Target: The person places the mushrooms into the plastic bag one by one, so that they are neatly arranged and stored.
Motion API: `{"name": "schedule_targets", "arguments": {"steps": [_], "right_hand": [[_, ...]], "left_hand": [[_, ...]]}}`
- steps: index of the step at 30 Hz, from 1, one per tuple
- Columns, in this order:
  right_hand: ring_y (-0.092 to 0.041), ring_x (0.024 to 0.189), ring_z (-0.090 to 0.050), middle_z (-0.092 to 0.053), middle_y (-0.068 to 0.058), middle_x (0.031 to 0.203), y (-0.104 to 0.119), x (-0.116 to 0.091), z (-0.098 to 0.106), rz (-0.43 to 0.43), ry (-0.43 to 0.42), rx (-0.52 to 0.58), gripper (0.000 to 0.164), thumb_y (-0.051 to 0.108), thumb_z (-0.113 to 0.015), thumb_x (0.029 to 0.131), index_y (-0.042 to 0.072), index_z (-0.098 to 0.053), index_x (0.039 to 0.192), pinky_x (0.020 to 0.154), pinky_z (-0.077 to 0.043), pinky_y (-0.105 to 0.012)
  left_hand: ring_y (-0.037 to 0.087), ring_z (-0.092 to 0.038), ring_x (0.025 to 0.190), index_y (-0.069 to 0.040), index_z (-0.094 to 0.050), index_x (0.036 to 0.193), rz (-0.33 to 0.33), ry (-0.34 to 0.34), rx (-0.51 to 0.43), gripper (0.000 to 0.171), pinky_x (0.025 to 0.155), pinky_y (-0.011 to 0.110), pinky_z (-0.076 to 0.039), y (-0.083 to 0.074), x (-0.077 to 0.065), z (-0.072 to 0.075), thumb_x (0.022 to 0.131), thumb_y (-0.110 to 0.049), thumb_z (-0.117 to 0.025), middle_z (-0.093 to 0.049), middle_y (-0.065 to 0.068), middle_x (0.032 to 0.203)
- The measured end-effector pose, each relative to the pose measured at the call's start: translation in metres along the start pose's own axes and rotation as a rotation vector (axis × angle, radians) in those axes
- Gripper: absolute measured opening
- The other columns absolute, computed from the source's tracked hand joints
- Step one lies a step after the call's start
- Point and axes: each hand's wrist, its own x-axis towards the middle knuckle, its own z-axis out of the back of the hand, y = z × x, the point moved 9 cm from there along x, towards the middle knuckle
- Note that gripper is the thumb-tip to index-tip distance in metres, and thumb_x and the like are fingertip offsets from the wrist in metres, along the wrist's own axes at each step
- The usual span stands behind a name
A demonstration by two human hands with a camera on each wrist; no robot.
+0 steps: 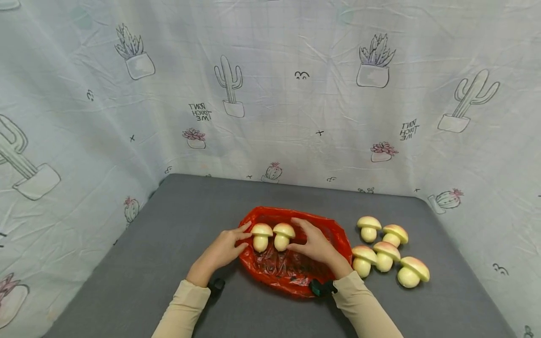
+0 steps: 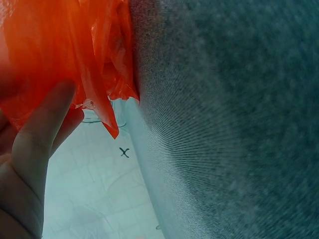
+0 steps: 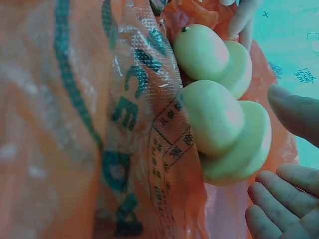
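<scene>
A red plastic bag [image 1: 291, 277] lies spread open on the grey table, dark printing showing in the right wrist view. Two toy mushrooms with yellow stems and pink-tinged caps rest side by side in it, the left mushroom [image 1: 261, 234] and the right mushroom [image 1: 282, 236]. My left hand [image 1: 224, 246] reaches over the bag's left edge, its fingers extended beside the left mushroom. In the left wrist view its thumb [image 2: 42, 127] lies against the red plastic. My right hand [image 1: 314, 241] is beside the right mushroom, thumb and fingers spread apart, the palm holding nothing.
To the right of the bag, several more toy mushrooms [image 1: 385, 256] stand or lean in a loose group, the nearest close to the bag's rim. Behind the grey table [image 1: 198, 202] hangs a pale curtain [image 1: 270, 94] printed with cacti.
</scene>
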Motion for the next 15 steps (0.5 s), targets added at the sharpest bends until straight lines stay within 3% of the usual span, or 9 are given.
{"name": "schedule_targets", "arguments": {"steps": [6,15], "right_hand": [[-0.032,0.127,-0.046,-0.049,-0.013,0.140,0.004,-0.007,0.007,0.019,-0.002,-0.012,0.072,0.024,-0.075,0.081,0.004,-0.042,0.142,0.099,-0.040,-0.051],[-0.033,0.126,-0.047,-0.048,-0.013,0.140,0.007,-0.020,0.020,0.019,0.000,0.006,0.074,0.032,-0.073,0.082,0.004,-0.041,0.142,0.098,-0.041,-0.052]], "left_hand": [[0.001,-0.018,0.042,0.003,-0.060,0.126,-0.006,0.000,-0.008,0.037,0.046,0.019,-0.029,0.000,-0.001,0.000,0.089,-0.003,-0.060,-0.044,0.020,0.143],[0.002,-0.020,0.041,0.002,-0.061,0.125,0.019,0.006,-0.025,0.036,0.044,0.018,-0.030,0.001,-0.002,0.000,0.089,-0.004,-0.060,-0.043,0.018,0.144]]}}
